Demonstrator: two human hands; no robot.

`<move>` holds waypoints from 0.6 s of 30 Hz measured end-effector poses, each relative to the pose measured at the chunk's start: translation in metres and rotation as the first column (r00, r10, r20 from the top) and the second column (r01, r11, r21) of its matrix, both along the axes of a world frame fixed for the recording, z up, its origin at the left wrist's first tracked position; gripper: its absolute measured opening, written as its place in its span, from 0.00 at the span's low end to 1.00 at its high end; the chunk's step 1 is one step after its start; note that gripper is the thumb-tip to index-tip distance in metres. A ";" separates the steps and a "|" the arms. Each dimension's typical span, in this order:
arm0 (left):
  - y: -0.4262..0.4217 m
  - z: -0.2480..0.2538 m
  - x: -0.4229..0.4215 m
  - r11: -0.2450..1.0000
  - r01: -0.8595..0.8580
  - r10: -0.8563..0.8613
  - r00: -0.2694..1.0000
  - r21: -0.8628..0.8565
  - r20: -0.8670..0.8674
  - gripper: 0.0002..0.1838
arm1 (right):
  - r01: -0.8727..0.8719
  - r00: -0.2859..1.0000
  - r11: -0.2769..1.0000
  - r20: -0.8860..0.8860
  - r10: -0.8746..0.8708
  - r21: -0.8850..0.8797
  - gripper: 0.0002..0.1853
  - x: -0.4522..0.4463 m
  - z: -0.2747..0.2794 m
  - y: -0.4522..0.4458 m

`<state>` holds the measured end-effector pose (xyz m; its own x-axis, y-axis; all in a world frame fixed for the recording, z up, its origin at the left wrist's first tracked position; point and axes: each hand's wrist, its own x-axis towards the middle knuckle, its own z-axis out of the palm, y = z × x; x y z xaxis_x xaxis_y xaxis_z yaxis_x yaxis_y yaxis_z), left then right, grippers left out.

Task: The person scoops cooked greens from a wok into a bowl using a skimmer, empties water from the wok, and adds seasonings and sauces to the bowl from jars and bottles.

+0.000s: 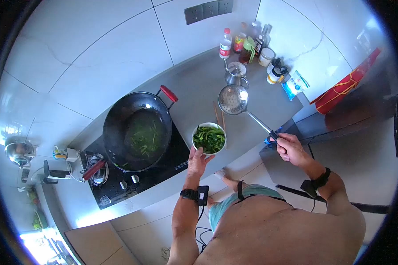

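Note:
My left hand [197, 162] grips the near rim of a white bowl [194, 144], thumb over the edge. Cooked green vegetables [209, 138] fill the bowl. My right hand [291, 148] is wrapped round the black handle of a skimmer [233, 100]. Its round perforated head is above the counter, just short of a metal pot [235, 75]. A pair of chopsticks [216, 114] lies behind the bowl, partly hidden by it. Left of the bowl, a black wok [115, 117] on the stove contains liquid with more green pieces [145, 138].
The wok's red side handle [168, 93] points toward the counter; its long handle [94, 170] points left over the black cooktop [154, 176]. Several bottles [225, 43] and jars [266, 57] line the back corner, near a blue-and-white packet [295, 85]. A red wrapped item [340, 90] leans at right.

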<state>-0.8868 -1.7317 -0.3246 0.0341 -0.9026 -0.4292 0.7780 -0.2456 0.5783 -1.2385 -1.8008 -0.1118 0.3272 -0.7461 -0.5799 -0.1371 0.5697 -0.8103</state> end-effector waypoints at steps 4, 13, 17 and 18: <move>-0.015 -0.012 0.005 0.999 -0.034 0.034 0.999 0.013 -0.003 0.24 | -0.018 1.000 1.000 0.003 0.018 -0.005 0.14 -0.002 -0.001 -0.004; -0.024 -0.023 0.008 0.902 -0.296 0.260 0.954 0.316 0.152 0.10 | -0.294 0.956 0.935 -0.069 0.286 -0.200 0.14 0.049 0.018 -0.044; -0.002 -0.027 0.019 0.945 -0.251 0.255 0.967 0.210 0.008 0.10 | -0.507 0.861 0.777 -0.187 0.472 -0.374 0.12 0.125 0.035 -0.060; 0.007 -0.015 0.016 0.917 -0.265 0.243 0.964 0.297 0.109 0.13 | -0.543 0.838 0.727 -0.213 0.503 -0.420 0.11 0.146 0.030 -0.065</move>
